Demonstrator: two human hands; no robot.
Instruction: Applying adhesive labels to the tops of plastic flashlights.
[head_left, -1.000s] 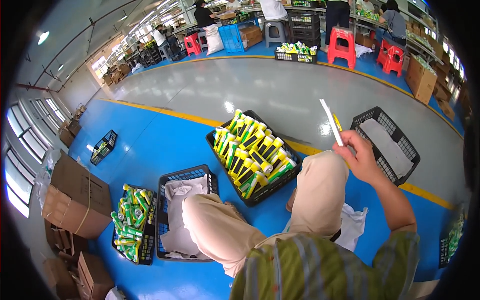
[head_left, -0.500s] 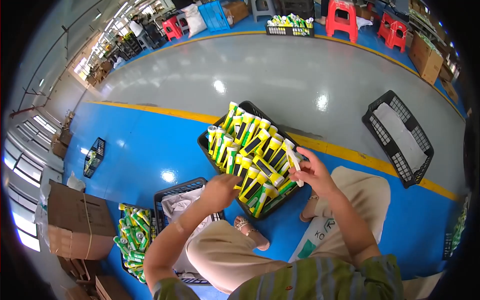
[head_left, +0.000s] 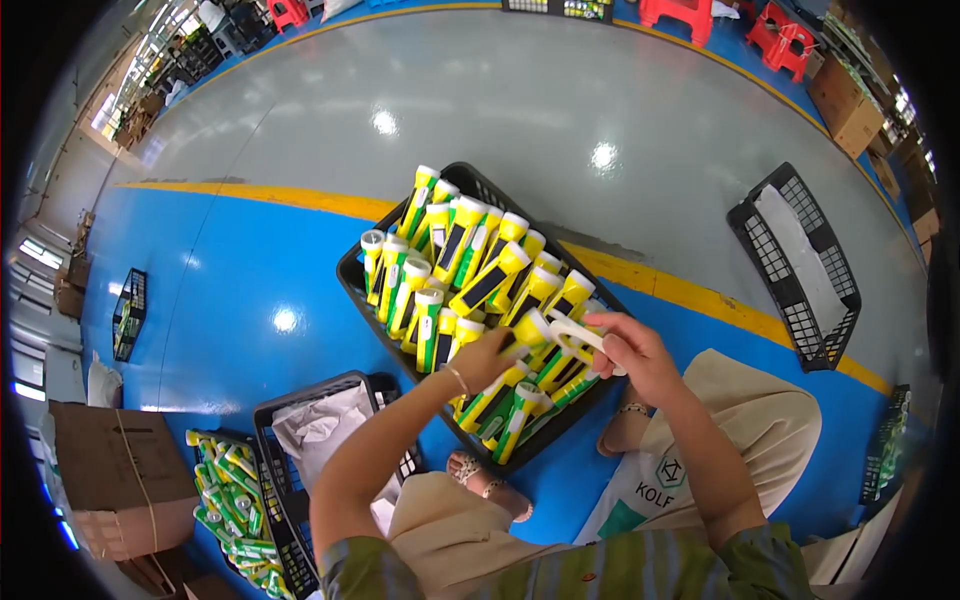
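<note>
A black plastic crate (head_left: 352,282) in front of me is heaped with yellow and green flashlights (head_left: 488,285) that have white heads and dark panels. Above its near side, my left hand (head_left: 480,360) is closed around one flashlight (head_left: 530,328), its white head turned towards my right hand. Between the fingers of my right hand (head_left: 638,357) is a white plastic piece (head_left: 582,338) with an oval opening. One end of this piece meets or overlaps the flashlight head; I cannot tell whether they are joined.
At my left stand a paper-lined black crate (head_left: 272,440) and a crate of green and yellow flashlights (head_left: 235,500), beside a cardboard box (head_left: 125,480). Another paper-lined crate (head_left: 845,335) lies at right. Red stools (head_left: 680,15) stand far back. My knees flank the near side of the heaped crate.
My left hand has moved right and now grips a flashlight. The white piece in my right hand has been brought against or over its head. The whole view has tilted downward.
</note>
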